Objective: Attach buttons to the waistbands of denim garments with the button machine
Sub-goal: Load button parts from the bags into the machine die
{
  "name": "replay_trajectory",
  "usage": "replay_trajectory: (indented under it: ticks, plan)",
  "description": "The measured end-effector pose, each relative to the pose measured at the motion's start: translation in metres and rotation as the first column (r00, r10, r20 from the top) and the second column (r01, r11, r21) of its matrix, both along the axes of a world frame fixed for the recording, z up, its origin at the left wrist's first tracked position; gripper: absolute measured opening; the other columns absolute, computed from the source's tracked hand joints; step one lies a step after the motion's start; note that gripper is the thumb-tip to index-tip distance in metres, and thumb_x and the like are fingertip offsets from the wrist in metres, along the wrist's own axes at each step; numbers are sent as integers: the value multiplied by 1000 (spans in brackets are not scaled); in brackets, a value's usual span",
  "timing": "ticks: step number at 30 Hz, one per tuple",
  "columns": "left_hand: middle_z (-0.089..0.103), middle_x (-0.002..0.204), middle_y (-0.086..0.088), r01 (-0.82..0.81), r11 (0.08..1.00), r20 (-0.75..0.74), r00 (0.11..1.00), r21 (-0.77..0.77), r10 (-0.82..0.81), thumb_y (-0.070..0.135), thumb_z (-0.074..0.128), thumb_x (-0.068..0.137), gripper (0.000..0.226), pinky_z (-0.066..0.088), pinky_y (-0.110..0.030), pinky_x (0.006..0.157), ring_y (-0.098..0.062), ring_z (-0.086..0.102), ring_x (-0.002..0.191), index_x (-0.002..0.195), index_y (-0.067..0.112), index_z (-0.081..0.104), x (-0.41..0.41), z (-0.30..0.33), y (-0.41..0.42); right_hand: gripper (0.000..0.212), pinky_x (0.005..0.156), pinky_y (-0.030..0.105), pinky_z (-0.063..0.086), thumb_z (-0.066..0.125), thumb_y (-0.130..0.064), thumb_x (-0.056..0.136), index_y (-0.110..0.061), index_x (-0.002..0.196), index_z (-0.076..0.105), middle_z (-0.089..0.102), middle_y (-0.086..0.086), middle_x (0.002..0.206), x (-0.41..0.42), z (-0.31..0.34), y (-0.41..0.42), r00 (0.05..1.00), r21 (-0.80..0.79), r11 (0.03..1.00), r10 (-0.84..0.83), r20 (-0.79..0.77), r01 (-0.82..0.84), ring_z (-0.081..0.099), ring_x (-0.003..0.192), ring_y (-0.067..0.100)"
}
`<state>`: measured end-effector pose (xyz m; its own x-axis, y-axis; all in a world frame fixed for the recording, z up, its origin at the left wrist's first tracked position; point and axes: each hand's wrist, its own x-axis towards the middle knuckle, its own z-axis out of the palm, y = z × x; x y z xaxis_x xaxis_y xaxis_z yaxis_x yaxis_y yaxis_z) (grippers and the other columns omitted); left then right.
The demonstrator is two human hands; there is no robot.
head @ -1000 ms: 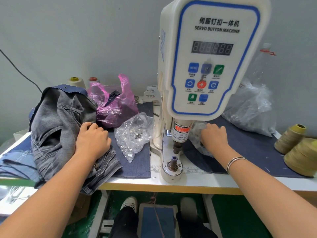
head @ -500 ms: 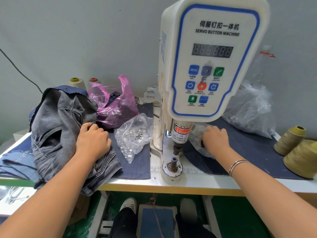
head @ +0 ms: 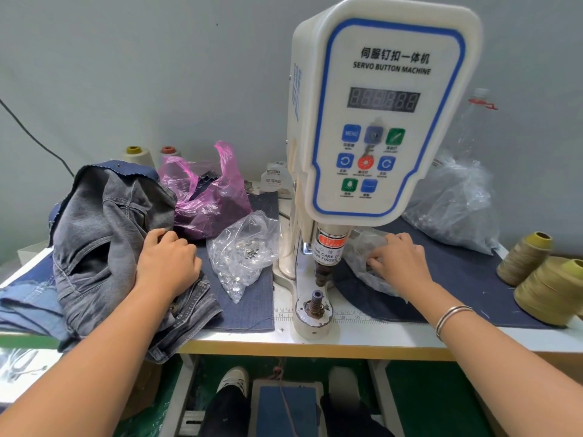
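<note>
— Resting on the jeans [head: 104,247], is that the left hand [head: 167,263]?
— Yes. It lies on the grey pile at the left of the surface [head: 315,339], fingers curled down into the cloth; whether it truly grips a fold, I cannot tell.
— And the right hand [head: 400,263]?
— It reaches into a clear bag [head: 369,269] just right of the machine [head: 381,115], fingers bent in the plastic. What they pinch, if anything, is hidden.
— Where are the buttons?
— Another clear bag [head: 243,250] of small metal pieces sits between the jeans and the machine, on a denim mat [head: 249,310].
— The die?
— The lower post [head: 315,302] stands bare below the punch [head: 325,269], nothing laid across it.
— Anything else?
— A pink bag [head: 208,197] behind, thread cones [head: 542,279] at the right edge, a pedal [head: 287,408] between the feet.
</note>
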<state>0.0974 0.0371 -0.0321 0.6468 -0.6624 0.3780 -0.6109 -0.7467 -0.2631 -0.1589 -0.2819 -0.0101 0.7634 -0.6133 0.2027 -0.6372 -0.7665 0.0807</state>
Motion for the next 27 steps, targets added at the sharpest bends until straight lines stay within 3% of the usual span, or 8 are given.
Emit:
replay_trajectory:
  ticks: [3, 7, 16, 20, 21, 23, 25, 27]
  plan:
    - [68, 69, 1, -4, 1000, -1, 1000, 2, 4, 24, 60, 79, 20, 29, -42, 96, -24, 61, 83, 66, 15, 71, 1, 0, 0, 15, 93, 40, 32, 63, -33, 91, -31, 97, 77, 58, -5, 121, -14, 0, 3, 974, 106, 994, 5, 227, -29, 38, 117, 22]
    - [68, 71, 3, -6, 1000, 2, 1000, 8, 6, 26, 57, 81, 21, 29, -41, 97, -22, 60, 85, 68, 17, 71, 1, 0, 0, 3, 83, 38, 27, 77, -20, 80, -18, 79, 79, 67, 0, 100, -22, -8, 14, 845, -3, 997, 70, 530, -81, 49, 101, 28]
    - [69, 72, 1, -12, 1000, -11, 1000, 11, 12, 24, 58, 82, 20, 29, -42, 97, -23, 61, 86, 69, 15, 72, -2, 3, 1, 8, 84, 35, 21, 72, -37, 84, -31, 78, 75, 62, -10, 103, -17, 2, 12, 904, 196, 976, -167, 393, 95, 42, 109, 19]
    - [69, 69, -1, 7, 1000, -6, 1000, -18, -7, 21, 63, 79, 18, 30, -42, 96, -26, 62, 84, 66, 13, 71, -2, 2, 0, 10, 87, 31, 27, 76, -27, 80, -23, 73, 71, 55, -12, 92, -18, 13, 30, 807, 354, 935, -198, 557, -15, 45, 102, 16]
    - [69, 70, -1, 5, 1000, -8, 1000, -17, -5, 21, 62, 80, 18, 30, -42, 97, -26, 62, 85, 67, 13, 71, -2, 2, 0, 12, 83, 29, 34, 77, -22, 80, -21, 71, 70, 57, -12, 85, -19, 17, 41, 732, 485, 866, -249, 634, -126, 51, 93, 14]
    - [69, 72, 0, -3, 1000, 2, 1000, -11, 3, 23, 60, 81, 19, 29, -42, 98, -25, 61, 87, 69, 14, 72, -2, 2, 0, 14, 60, 21, 42, 77, -17, 80, -21, 68, 71, 61, -8, 66, -23, 24, 70, 578, 719, 586, -460, 674, -373, 55, 63, 9]
    - [69, 73, 0, 2, 1000, 11, 1000, -21, -2, 24, 58, 81, 20, 28, -41, 98, -24, 61, 88, 69, 15, 72, -2, 2, 0, 18, 39, 17, 31, 74, -14, 82, -19, 65, 70, 51, -5, 53, -29, 24, 98, 553, 825, 229, -646, 526, -517, 39, 45, 9]
    - [69, 72, 2, 5, 1000, 4, 1000, -22, -5, 24, 58, 81, 20, 28, -41, 98, -23, 61, 88, 69, 16, 72, -1, 2, 0, 18, 33, 16, 27, 73, -13, 80, -14, 63, 67, 50, -1, 55, -30, 22, 121, 589, 818, -81, -734, 338, -570, 36, 41, 8]
